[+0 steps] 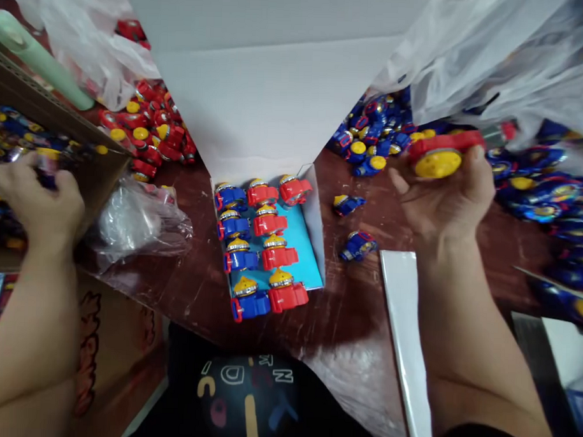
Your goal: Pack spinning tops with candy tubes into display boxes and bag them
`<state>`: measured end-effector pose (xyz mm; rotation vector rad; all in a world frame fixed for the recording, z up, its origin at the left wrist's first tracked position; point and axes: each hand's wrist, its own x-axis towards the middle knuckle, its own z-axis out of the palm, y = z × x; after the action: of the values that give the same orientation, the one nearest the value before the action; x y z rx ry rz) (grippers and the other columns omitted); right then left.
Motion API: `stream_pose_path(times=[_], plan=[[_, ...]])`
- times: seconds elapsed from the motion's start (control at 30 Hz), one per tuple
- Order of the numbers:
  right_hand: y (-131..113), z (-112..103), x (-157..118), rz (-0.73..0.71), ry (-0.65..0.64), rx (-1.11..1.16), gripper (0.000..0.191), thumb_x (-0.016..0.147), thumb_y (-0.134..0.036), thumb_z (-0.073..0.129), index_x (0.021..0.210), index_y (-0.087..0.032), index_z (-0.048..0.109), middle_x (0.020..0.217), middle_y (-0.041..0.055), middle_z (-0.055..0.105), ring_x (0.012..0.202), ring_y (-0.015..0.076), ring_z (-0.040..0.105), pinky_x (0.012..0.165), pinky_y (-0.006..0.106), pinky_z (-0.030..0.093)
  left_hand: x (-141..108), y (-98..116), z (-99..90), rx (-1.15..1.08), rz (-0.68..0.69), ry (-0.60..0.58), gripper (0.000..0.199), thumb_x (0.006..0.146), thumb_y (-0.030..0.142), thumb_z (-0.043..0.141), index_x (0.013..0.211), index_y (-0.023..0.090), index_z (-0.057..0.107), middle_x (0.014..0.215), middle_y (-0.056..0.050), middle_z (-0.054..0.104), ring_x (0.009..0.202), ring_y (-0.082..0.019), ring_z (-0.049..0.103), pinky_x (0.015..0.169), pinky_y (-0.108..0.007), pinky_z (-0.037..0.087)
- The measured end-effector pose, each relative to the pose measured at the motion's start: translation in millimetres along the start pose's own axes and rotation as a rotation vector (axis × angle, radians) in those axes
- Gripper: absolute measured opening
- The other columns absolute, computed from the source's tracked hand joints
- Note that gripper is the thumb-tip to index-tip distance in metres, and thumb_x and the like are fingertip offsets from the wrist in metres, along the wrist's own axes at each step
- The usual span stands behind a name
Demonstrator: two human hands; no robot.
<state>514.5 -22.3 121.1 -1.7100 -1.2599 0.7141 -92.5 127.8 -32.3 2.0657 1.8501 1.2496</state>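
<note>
Leaning over the brown tabletop, the person is working both hands well apart, on either side of a white box whose tall lid is standing open. The right hand is pinching a red toy with its yellow cap showing; that grip is closing around the piece, thumb along one end, in the air beyond the box's right side. The left hand is reaching into a cardboard carton, its fingers curling about a small purple-and-yellow piece; blur is hiding whether that grip is pinching it or only touching it.

Inside the box, four blue toys are forming the left column, four red toys the middle one, and a single red piece is sitting at the far end of the right column, where the blue floor is showing. Two loose blue pieces are lying just beside the box on the right.

To my eye, the step in hand is gathering pieces while the box is standing partly filled. The next move seems to be calling for a steady right hand, keeping the red toy clear of the lid, and a surer hold by the left.
</note>
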Motion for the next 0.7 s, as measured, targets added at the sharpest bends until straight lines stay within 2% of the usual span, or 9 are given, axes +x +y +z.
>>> stream_pose_path(times=[0.07, 0.13, 0.23, 0.3, 0.4, 0.5, 0.57, 0.63, 0.7], plan=[[-22, 13, -29, -0.199, 0.025, -0.072, 0.060, 0.097, -0.068, 0.048, 0.147, -0.038, 0.060, 0.142, 0.0149, 0.068, 0.117, 0.0362, 0.070, 0.088, 0.056, 0.058, -40, 88, -16.7, -0.114, 0.139, -0.122, 0.023, 0.103, 0.043, 0.061, 0.121, 0.030, 0.067, 0.121, -0.006, 0.065, 0.118, -0.034, 0.058, 0.109, -0.060, 0.046], [-43, 36, -52, -0.468, -0.122, -0.253, 0.041, 0.094, -0.053, 0.069, 0.130, -0.034, 0.070, 0.124, 0.0137, 0.073, 0.108, 0.0321, 0.071, 0.092, 0.054, 0.059, -70, 172, -26.2, -0.372, 0.322, -0.400, 0.024, 0.102, 0.033, 0.063, 0.125, 0.027, 0.067, 0.112, -0.006, 0.066, 0.106, -0.026, 0.062, 0.098, -0.048, 0.053], [-66, 71, -78, -0.741, -0.407, -0.553, 0.033, 0.097, -0.050, 0.073, 0.120, -0.027, 0.074, 0.111, 0.0114, 0.071, 0.103, 0.0286, 0.068, 0.087, 0.048, 0.060, -89, 250, -25.3, -0.649, 0.402, -0.789, 0.024, 0.107, 0.025, 0.056, 0.130, 0.021, 0.063, 0.112, -0.007, 0.068, 0.099, -0.018, 0.066, 0.087, -0.034, 0.055], [-75, 86, -90, -0.761, -0.448, -0.711, 0.038, 0.101, -0.057, 0.064, 0.120, -0.026, 0.074, 0.108, 0.0113, 0.069, 0.098, 0.0284, 0.065, 0.072, 0.042, 0.056, -91, 269, -22.3, -0.687, 0.382, -0.901, 0.024, 0.110, 0.026, 0.054, 0.131, 0.020, 0.063, 0.109, -0.005, 0.070, 0.093, -0.016, 0.067, 0.081, -0.030, 0.055], [-81, 90, -103, -0.692, -0.455, -0.912, 0.031, 0.103, -0.051, 0.059, 0.117, -0.026, 0.073, 0.113, 0.0127, 0.067, 0.103, 0.0296, 0.061, 0.060, 0.033, 0.045, -95, 274, -20.4, -0.622, 0.434, -0.896, 0.025, 0.110, 0.030, 0.060, 0.132, 0.020, 0.064, 0.109, -0.005, 0.073, 0.093, -0.016, 0.070, 0.082, -0.029, 0.056], [-86, 86, -112, -0.719, -0.449, -1.014, 0.017, 0.102, -0.035, 0.059, 0.111, -0.025, 0.069, 0.112, 0.0123, 0.068, 0.105, 0.0287, 0.059, 0.055, 0.031, 0.036, -102, 277, -17.9, -0.515, 0.561, -0.754, 0.025, 0.110, 0.028, 0.060, 0.132, 0.017, 0.064, 0.114, -0.008, 0.075, 0.101, -0.019, 0.072, 0.087, -0.031, 0.059], [-89, 83, -113, -0.702, -0.464, -0.992, 0.015, 0.099, -0.035, 0.063, 0.107, -0.023, 0.068, 0.108, 0.0123, 0.069, 0.100, 0.0278, 0.060, 0.059, 0.032, 0.038, -107, 280, -14.1, -0.426, 0.704, -0.581, 0.027, 0.110, 0.025, 0.059, 0.134, 0.014, 0.062, 0.113, -0.011, 0.075, 0.100, -0.021, 0.072, 0.087, -0.034, 0.060], [-93, 80, -110, -0.580, -0.563, -0.894, 0.024, 0.097, -0.043, 0.068, 0.100, -0.019, 0.066, 0.098, 0.0109, 0.068, 0.089, 0.0244, 0.060, 0.063, 0.034, 0.042, -107, 280, -8.8, -0.348, 0.898, -0.409, 0.030, 0.109, 0.022, 0.061, 0.137, 0.011, 0.062, 0.107, -0.012, 0.075, 0.092, -0.023, 0.071, 0.081, -0.036, 0.059], [-97, 75, -104, -0.402, -0.706, -0.739, 0.038, 0.099, -0.056, 0.065, 0.097, -0.019, 0.067, 0.085, 0.0061, 0.066, 0.073, 0.0188, 0.058, 0.061, 0.033, 0.043, -103, 276, -3.6, -0.332, 1.030, -0.336, 0.033, 0.109, 0.026, 0.062, 0.138, 0.012, 0.062, 0.103, -0.011, 0.075, 0.088, -0.023, 0.069, 0.078, -0.036, 0.057]])
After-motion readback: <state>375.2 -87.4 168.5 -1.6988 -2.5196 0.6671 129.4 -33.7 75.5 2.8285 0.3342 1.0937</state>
